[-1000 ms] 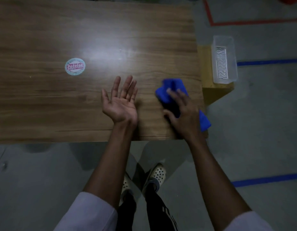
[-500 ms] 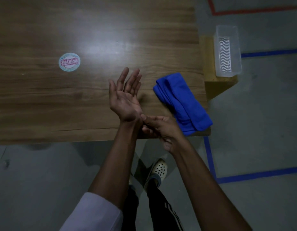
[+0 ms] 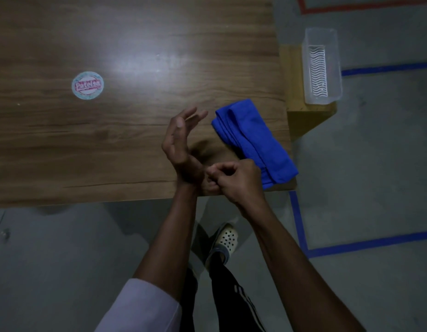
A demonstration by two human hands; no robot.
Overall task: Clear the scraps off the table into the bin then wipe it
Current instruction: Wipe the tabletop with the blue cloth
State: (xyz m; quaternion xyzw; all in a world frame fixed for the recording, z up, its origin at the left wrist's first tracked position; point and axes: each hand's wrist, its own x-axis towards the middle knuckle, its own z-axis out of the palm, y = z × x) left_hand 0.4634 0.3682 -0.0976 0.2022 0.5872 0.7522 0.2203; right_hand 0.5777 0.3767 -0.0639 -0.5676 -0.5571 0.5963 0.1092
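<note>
Cloth (image 3: 252, 137) corner behind right hand (image 3: 236, 182)

A marked-out workshop or test space is suggested: a bare concrete floor (image 3: 387, 152) is lined with blue tape (image 3: 365, 245) and red tape (image 3: 351, 7) beside a plain wooden worktop (image 3: 136, 144).

One table (image 3: 112, 152) standing. One blue cloth (image 3: 253, 140), one round sticker (image 3: 87, 85) lying on it. One clear bin (image 3: 320, 99) sitting beside. Two hands showing: left hand (image 3: 181, 144), right hand (image 3: 236, 180).
</note>
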